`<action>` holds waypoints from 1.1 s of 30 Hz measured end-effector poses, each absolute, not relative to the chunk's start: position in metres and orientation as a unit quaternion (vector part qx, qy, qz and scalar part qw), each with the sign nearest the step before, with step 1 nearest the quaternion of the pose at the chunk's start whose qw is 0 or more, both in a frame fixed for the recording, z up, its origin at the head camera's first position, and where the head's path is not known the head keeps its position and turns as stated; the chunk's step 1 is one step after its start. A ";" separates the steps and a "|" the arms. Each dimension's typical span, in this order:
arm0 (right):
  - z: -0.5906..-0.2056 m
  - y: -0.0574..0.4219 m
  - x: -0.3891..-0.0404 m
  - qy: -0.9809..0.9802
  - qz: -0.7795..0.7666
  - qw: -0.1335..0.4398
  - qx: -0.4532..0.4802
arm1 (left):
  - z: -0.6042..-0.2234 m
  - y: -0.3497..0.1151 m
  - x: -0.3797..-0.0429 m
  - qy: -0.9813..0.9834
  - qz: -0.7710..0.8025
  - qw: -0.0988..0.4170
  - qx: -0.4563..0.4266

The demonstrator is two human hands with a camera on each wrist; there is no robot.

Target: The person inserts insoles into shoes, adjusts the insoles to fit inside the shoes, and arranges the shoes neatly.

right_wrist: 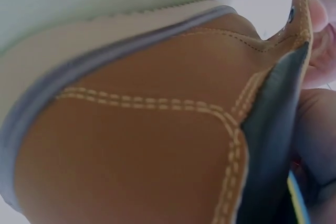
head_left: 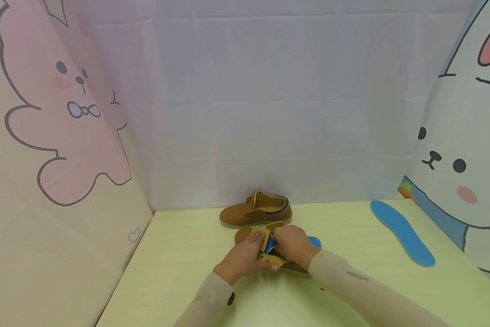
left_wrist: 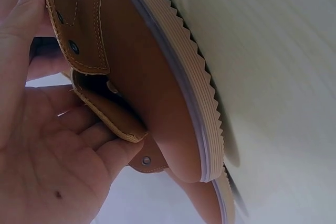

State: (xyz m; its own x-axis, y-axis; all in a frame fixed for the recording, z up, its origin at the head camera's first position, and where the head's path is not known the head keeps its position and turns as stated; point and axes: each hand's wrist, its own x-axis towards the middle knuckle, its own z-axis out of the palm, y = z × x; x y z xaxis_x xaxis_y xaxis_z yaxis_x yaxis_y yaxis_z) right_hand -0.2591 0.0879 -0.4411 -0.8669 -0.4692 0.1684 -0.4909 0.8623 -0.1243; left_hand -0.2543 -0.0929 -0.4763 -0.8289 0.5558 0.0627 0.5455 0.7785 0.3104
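Note:
A brown lace-less shoe (head_left: 241, 235) lies on the table, toe to the left, its tongue pulled up. My left hand (head_left: 245, 258) grips the tongue and the near eyelet flap, holding the opening wide. In the left wrist view the fingers are behind the tongue (left_wrist: 107, 109), and the thumb is by the eyelet flap (left_wrist: 79, 30). My right hand (head_left: 294, 244) reaches into the opening and grips a blue insole (head_left: 315, 241), which shows on both sides of the hand. The right wrist view shows the shoe's heel side (right_wrist: 131, 145) and a thin insole edge (right_wrist: 297, 199); the fingertips are hidden inside.
A second brown shoe (head_left: 240, 214) stands just behind, toe also left, against the white back cloth (head_left: 269, 113). Another blue insole (head_left: 404, 232) lies flat at the right of the pale yellow table (head_left: 179, 272). Cloth walls with cartoon animals close both sides.

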 end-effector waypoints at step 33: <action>-0.455 0.081 -0.265 -0.955 0.179 0.050 0.232 | -0.477 -0.091 -0.254 0.946 0.140 0.008 0.294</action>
